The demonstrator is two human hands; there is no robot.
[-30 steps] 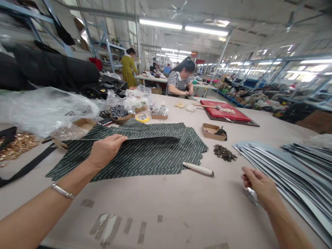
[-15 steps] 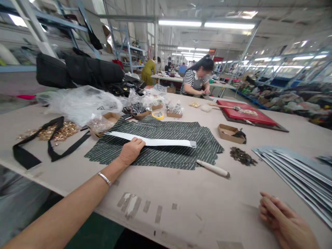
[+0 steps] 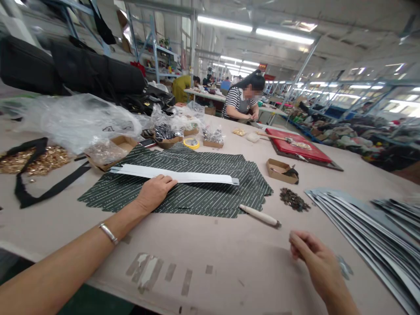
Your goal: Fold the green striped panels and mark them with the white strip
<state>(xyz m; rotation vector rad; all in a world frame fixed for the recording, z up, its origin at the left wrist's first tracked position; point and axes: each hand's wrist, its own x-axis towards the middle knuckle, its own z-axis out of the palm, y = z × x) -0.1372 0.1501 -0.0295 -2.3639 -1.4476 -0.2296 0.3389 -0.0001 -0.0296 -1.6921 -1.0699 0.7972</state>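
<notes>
My left hand [image 3: 158, 190] is closed on a long white strip [image 3: 203, 177], gripping its near edge around the middle. The strip has a grey end piece and lies across dark green sheets [image 3: 183, 200] printed with slanting white lines. Over the bare table at right, my right hand [image 3: 316, 260] is held with fingers curled in against the thumb; whatever is in them, if anything, is hidden. A pale-handled tool [image 3: 260, 215] rests between the sheets and this hand, its tip at the sheets' edge. Small greyish discs [image 3: 344, 267] show just beside my right wrist.
Stacked flat panels [image 3: 354, 232] line the right side. Dark metal bits [image 3: 293, 200] and a small cardboard box [image 3: 282, 170] sit beyond the tool. Gold pieces [image 3: 49, 159], black straps [image 3: 49, 192] and plastic bags [image 3: 82, 120] lie left. Across the table a person [image 3: 241, 103] works near a red board [image 3: 297, 144].
My right hand has come in from the lower right corner toward the tool, its fingers curled. My left hand keeps its hold on the strip. The whole view has turned slightly.
</notes>
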